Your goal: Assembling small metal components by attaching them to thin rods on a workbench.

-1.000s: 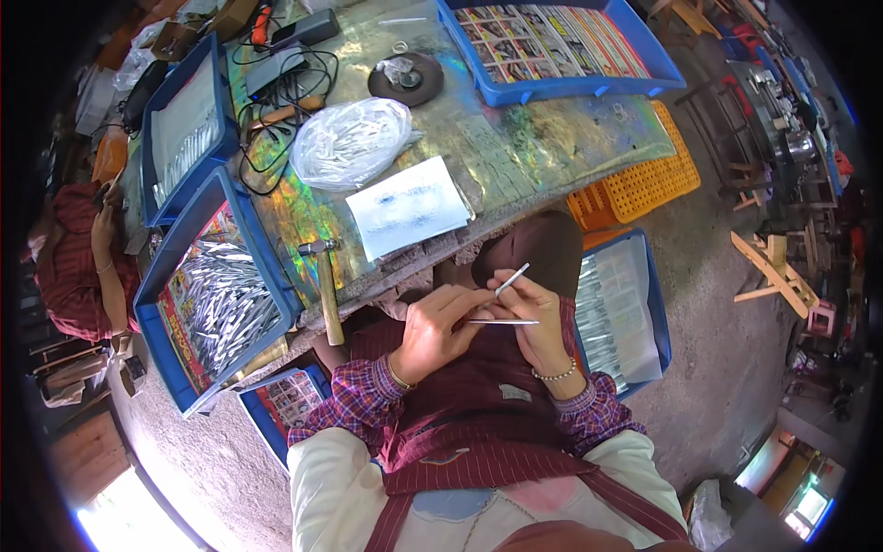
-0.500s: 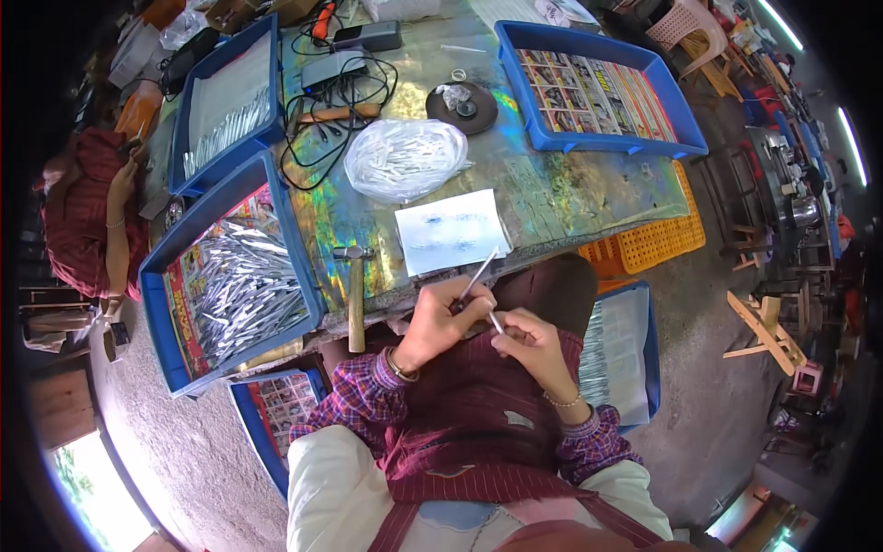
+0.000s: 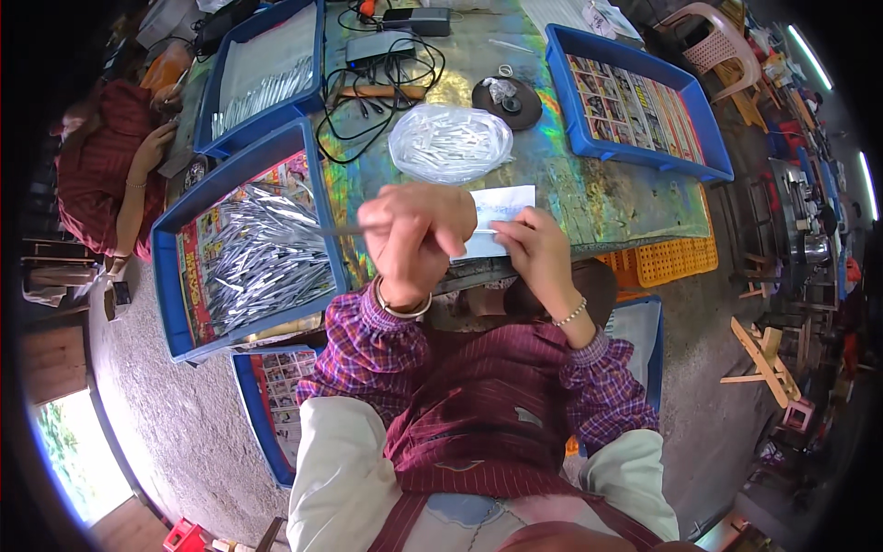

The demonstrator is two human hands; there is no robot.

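My left hand [image 3: 418, 230] is raised over the table's near edge. Its fingers close round a slim greyish tool [image 3: 336, 230], which sticks out leftward; motion blur hides its exact kind. My right hand [image 3: 538, 253] pinches a thin whitish stick [image 3: 484, 232] between thumb and fingers. That stick lies level above a white paper sheet [image 3: 515, 196] with bluish smudges, its left end close to my left hand. Past the paper sits a clear plastic bag [image 3: 451, 143] full of short whitish strips. To the left, a blue tray [image 3: 166, 267] holds a heap of slender silvery pieces.
A second blue tray [image 3: 213, 129] with silvery pieces stands at the far left, and a newspaper-lined blue tray [image 3: 644, 158] at the right. Black cables [image 3: 425, 69] and a dark round dish [image 3: 524, 106] lie beyond the bag. A co-worker [image 3: 106, 175] sits at the left.
My left hand has risen from my lap, and its tool now points left instead of up and right. My right hand moved forward to the paper. The hammer seen earlier no longer shows.
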